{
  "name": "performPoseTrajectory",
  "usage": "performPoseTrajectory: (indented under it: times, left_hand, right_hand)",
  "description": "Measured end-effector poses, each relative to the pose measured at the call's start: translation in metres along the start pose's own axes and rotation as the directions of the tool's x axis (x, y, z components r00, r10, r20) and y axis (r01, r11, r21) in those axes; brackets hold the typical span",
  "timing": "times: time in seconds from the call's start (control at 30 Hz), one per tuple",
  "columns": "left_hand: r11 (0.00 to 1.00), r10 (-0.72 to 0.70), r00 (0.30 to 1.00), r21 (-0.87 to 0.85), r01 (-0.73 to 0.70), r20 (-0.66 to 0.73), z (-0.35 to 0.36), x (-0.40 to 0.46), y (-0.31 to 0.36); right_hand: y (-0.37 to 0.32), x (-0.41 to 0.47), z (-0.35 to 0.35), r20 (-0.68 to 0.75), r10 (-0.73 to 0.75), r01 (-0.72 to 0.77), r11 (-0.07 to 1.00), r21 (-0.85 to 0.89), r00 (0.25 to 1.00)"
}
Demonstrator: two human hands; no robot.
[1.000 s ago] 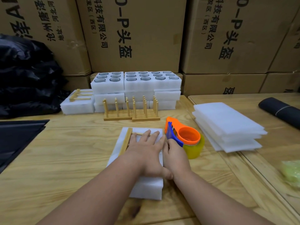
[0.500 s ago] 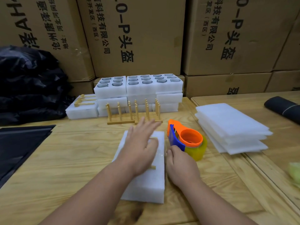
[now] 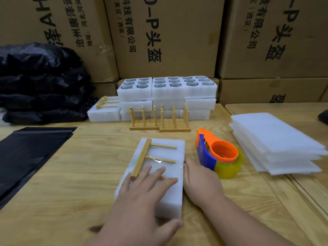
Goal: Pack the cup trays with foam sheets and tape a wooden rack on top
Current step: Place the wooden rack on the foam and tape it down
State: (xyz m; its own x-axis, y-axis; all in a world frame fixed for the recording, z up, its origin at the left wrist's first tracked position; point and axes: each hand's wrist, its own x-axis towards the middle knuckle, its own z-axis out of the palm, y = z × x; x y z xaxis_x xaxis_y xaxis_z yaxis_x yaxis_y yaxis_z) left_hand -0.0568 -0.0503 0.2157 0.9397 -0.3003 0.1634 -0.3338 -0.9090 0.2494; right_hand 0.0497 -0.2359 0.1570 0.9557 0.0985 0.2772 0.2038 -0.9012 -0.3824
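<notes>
We see a white foam block [image 3: 156, 176] lying at lower centre of the frame on the pale, grainy plywood bench [image 3: 85, 174]; its surface is matte and soft-edged, a long rectangle. On top of it lies a flat wooden rack [image 3: 147, 158], one square bar along the block's left edge with thin dowels running to the right. A glossy strip of clear tape [image 3: 163, 163] crosses the middle dowel, and its wrinkles catch the light.

Our left hand [image 3: 142, 194] rests flat on the near half of the block, fingers straight and spread, hiding the nearest dowel almost wholly; it is blurred. Our right hand [image 3: 200, 181] lies against the block's right side, fingers loosely bent; we cannot tell whether it grips anything, since the fingertips are hidden against the foam.

Just right of that hand stands a tape dispenser [image 3: 216, 153], smooth orange and blue plastic around a translucent yellowish roll. At the right edge lies a slumped stack of thin foam sheets [image 3: 276, 144], partly cut off.

At upper centre, stacked foam cup trays [image 3: 166, 89] show round dark wells, the cups themselves hard to make out. Upright wooden racks [image 3: 159, 119] stand before them. Crumpled black plastic bags [image 3: 40, 82] fill the left; printed cardboard cartons [image 3: 165, 36] wall the back.
</notes>
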Motion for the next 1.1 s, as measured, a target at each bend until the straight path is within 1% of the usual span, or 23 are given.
performPoseTrajectory:
  times: [0.03, 0.1, 0.13, 0.17, 0.23, 0.3, 0.4, 0.5, 0.6, 0.77, 0.87, 1.1]
  left_hand:
    - [0.997, -0.02, 1.0, 0.071, 0.019, 0.019, 0.005, 0.002, 0.003]
    - [0.985, -0.041, 0.999, 0.168, 0.041, -0.006, 0.009, 0.005, 0.003]
    - [0.984, -0.088, 0.996, 0.159, 0.082, 0.032, 0.007, 0.005, 0.002]
    - [0.983, -0.113, 0.993, 0.152, 0.107, 0.029, 0.007, 0.005, -0.001]
    - [0.97, -0.132, 0.99, 0.197, 0.139, -0.05, 0.009, 0.005, -0.011]
    - [0.967, -0.158, 0.986, 0.195, 0.164, -0.045, 0.01, 0.007, -0.025]
    - [0.954, -0.206, 0.972, 0.2, 0.224, -0.11, 0.009, 0.014, -0.048]
    - [0.929, -0.274, 0.952, 0.219, 0.298, -0.135, 0.011, 0.024, -0.077]
    - [0.908, -0.309, 0.936, 0.24, 0.343, -0.169, 0.003, 0.036, -0.104]
    - [0.876, -0.362, 0.914, 0.268, 0.401, -0.185, -0.007, 0.065, -0.158]
    - [0.875, -0.389, 0.906, 0.241, 0.42, -0.166, -0.017, 0.086, -0.192]
    - [0.887, -0.383, 0.913, 0.218, 0.406, -0.142, -0.028, 0.119, -0.248]
  right_hand:
    - [-0.002, 0.003, 0.001, 0.017, -0.024, 0.024, 1.0, 0.003, 1.0]
    - [-0.007, 0.007, 0.003, 0.045, -0.089, 0.089, 0.996, 0.016, 0.995]
    - [-0.009, 0.008, 0.004, 0.053, -0.133, 0.132, 0.991, 0.02, 0.99]
    - [-0.012, 0.008, 0.004, 0.061, -0.182, 0.181, 0.983, 0.018, 0.981]
    - [-0.016, 0.01, 0.004, 0.088, -0.264, 0.266, 0.964, -0.003, 0.96]
    - [-0.019, 0.011, 0.004, 0.107, -0.287, 0.292, 0.956, -0.035, 0.952]
    - [-0.018, 0.011, 0.005, 0.081, -0.242, 0.248, 0.966, -0.07, 0.967]
    - [-0.018, 0.01, 0.006, 0.047, -0.193, 0.196, 0.977, -0.078, 0.98]
    - [-0.018, 0.01, 0.006, 0.053, -0.156, 0.159, 0.985, -0.07, 0.986]
    - [-0.021, 0.01, 0.001, 0.068, -0.156, 0.159, 0.986, -0.047, 0.985]
    - [-0.023, 0.01, -0.002, 0.087, -0.168, 0.172, 0.984, -0.044, 0.982]
    - [-0.027, 0.014, -0.005, 0.135, -0.148, 0.155, 0.987, -0.047, 0.98]
